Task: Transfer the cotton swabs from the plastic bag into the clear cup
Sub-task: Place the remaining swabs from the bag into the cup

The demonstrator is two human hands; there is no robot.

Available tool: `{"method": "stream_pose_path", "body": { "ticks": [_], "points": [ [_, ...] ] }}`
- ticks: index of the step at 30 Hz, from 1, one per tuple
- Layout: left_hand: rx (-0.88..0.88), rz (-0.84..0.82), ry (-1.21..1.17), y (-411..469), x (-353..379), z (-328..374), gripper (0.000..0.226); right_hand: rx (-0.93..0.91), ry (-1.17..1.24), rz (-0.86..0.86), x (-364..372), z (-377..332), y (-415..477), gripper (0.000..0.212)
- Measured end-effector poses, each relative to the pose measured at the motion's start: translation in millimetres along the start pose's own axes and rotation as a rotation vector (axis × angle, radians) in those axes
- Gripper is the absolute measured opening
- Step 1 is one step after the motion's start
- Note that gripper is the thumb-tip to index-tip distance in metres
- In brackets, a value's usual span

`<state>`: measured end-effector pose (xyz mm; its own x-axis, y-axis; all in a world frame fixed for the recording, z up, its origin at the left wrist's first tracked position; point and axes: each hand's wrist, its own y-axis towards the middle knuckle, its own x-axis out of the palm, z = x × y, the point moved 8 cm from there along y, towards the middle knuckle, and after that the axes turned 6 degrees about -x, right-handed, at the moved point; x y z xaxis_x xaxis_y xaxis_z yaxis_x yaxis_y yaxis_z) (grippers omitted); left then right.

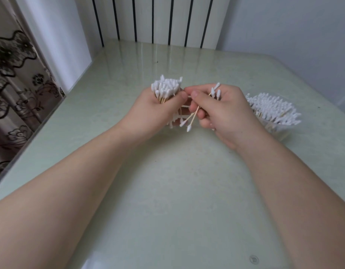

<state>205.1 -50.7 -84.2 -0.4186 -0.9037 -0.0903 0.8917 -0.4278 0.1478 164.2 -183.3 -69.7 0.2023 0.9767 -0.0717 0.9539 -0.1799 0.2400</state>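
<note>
This looks like a room in a home rather than a workplace. A pale green, glossy table [177, 191] is pushed into a corner of plain white walls [284, 22], with a white panel of upright slats and dark gaps, much like a household radiator [162, 18], behind it at the top centre. At the left edge of the frame hangs a pale curtain [14, 78] printed with black and grey flowers, and the only goods in sight are everyday cotton swabs [272, 107] heaped in a clear cup [278, 129] at the right.
</note>
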Motion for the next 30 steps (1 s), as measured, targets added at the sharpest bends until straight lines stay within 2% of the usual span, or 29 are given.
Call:
{"method": "stream_pose_path", "body": {
  "ticks": [4, 7, 11, 15, 20, 23, 28, 30],
  "points": [
    [0.001, -0.186, -0.036, -6.8, 19.1, 4.7, 0.031, -0.053, -0.150, 0.106, -11.1, -1.6, 2.0, 0.013],
    [-0.014, -0.165, 0.020, -4.3, 18.0, 0.5, 0.009, -0.085, -0.188, 0.124, -14.0, -5.8, 1.6, 0.013],
    [-0.010, -0.132, 0.117, -2.2, 15.6, 0.4, 0.002, -0.059, -0.141, 0.116, -10.7, -2.8, 1.5, 0.013],
    [-0.047, -0.091, 0.143, 0.0, 9.7, -3.4, 0.009, -0.051, -0.033, 0.177, -20.5, -0.5, 6.4, 0.010],
    [-0.053, -0.125, 0.116, -2.6, 12.5, -4.8, 0.021, -0.121, -0.183, 0.188, -24.7, -5.8, 6.2, 0.013],
    [-0.072, -0.115, 0.096, -3.4, 12.6, -4.2, 0.014, -0.126, -0.228, 0.206, -28.7, -2.5, 8.0, 0.009],
    [-0.121, -0.081, 0.067, -1.6, 11.2, -8.1, 0.009, -0.160, -0.312, 0.109, -16.1, -2.2, 7.2, 0.006],
    [-0.156, -0.049, 0.056, -0.2, 8.9, -10.6, 0.006, -0.144, -0.313, 0.116, -15.2, -3.7, 6.3, 0.016]
  ]
}}
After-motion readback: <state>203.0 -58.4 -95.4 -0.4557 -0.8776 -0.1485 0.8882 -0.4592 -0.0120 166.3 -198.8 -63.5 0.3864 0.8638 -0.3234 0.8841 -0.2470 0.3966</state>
